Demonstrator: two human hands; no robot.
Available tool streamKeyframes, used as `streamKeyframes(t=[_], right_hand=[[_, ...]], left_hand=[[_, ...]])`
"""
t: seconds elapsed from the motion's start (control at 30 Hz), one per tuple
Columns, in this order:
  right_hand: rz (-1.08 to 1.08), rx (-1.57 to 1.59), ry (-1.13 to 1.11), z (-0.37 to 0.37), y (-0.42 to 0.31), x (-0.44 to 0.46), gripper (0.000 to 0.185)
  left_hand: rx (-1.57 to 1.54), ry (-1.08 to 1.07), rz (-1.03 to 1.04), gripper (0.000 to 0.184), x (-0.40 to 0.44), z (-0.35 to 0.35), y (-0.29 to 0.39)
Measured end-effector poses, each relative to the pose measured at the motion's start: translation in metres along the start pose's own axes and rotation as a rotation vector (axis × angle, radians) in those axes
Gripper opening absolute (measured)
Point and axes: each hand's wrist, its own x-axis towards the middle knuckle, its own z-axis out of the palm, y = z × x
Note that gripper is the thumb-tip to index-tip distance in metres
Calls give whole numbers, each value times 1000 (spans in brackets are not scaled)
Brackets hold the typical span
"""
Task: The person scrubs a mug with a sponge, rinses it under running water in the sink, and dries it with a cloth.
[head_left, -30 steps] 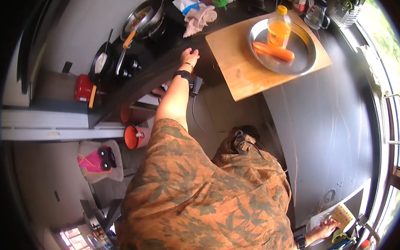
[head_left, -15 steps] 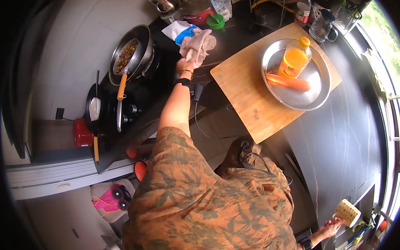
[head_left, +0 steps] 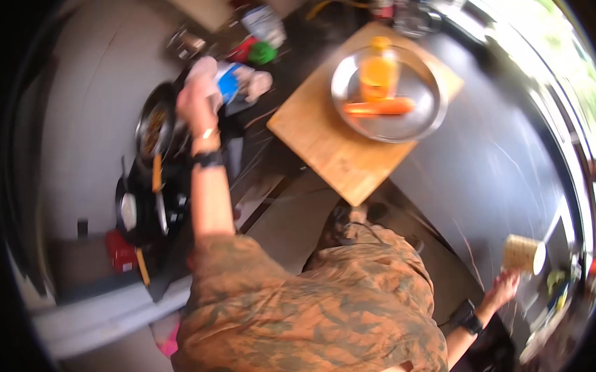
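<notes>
My left hand reaches up and left, smeared by motion, closed around a pale pink cloth. Just right of it is a blue and white packet, with another pinkish cloth patch beside it; I cannot tell whether the two patches are one cloth. Below and left of that hand, a wok with chopped food in it has a wooden handle. Low on the right, my right hand grips a patterned mug, tilted with its mouth facing right.
A wooden board on the dark counter bears a steel tray with an orange drink bottle and a carrot. A green lid stands at the back. Left are a small pan and a red object.
The view has swung, shifting the board and stove leftward. My left hand has moved left past the packet towards the wok. My right hand has raised the mug and turned it.
</notes>
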Motion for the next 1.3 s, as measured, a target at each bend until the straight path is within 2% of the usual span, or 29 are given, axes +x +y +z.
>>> streamKeyframes(t=[0.03, 0.07, 0.1, 0.13, 0.2, 0.27, 0.33, 0.4, 0.47, 0.53, 0.67, 0.73, 0.8, 0.83, 0.87, 0.93, 1.03, 1.1, 1.13, 1.27, 1.3], right_hand=[[-23, -69, 20, 12, -10, -10, 25], [28, -35, -32, 12, -13, -10, 24], [-21, -82, -34, 17, -19, -11, 25], [-66, -132, -35, 20, -25, -14, 27], [-140, -149, -147, 17, -22, -7, 31], [-149, -133, -216, 16, -26, 0, 34], [-131, -92, -286, 13, -32, 4, 35], [-114, -95, -362, 11, -38, 3, 35], [-113, -120, -402, 6, -42, 4, 35], [-155, -101, -427, 1, -39, 5, 35], [-74, -189, -475, -10, -32, 10, 31], [-153, -280, -450, -13, -26, 10, 26], [-262, -370, -435, -13, -32, 5, 22], [-347, -375, -406, -12, -45, -2, 14], [-345, -398, -424, -13, -39, -1, 5], [-367, -441, -423, -13, -40, -1, 1], [-456, -491, -378, -14, -52, 0, 1], [-513, -458, -364, -11, -60, -5, 2], [-545, -446, -363, -10, -63, -6, 3], [-607, -567, -351, -7, -86, -9, 10], [-606, -612, -359, -6, -87, -7, 14]], left_hand=[[-147, -91, 104, 24, -41, 19, 50], [-94, -285, 190, 20, -56, 17, 75], [-46, -144, 119, 20, -71, 47, 73], [-146, -236, 111, 20, -121, 40, 134], [-119, -451, 75, 20, -176, 57, 167], [-243, -741, -23, 16, -225, 74, 176], [-303, -867, -170, 14, -285, 103, 180], [-408, -993, -528, 13, -347, 132, 190], [-508, -1182, -669, 16, -400, 162, 189], [-547, -1261, -742, 15, -450, 185, 180], [-404, -1414, -361, 20, -538, 216, 215], [-269, -1479, 356, 26, -560, 234, 217], [-146, -1549, 614, 34, -578, 244, 217], [-201, -1595, 513, 41, -590, 252, 211], [-96, -1534, 735, 51, -593, 260, 208], [-52, -1499, 950, 61, -596, 270, 200], [-10, -1481, 932, 60, -595, 272, 203], [0, -1409, 772, 58, -596, 276, 207], [7, -1367, 686, 57, -595, 279, 210], [-122, -1465, 104, 55, -580, 306, 207], [-168, -1417, 21, 49, -580, 310, 201]])
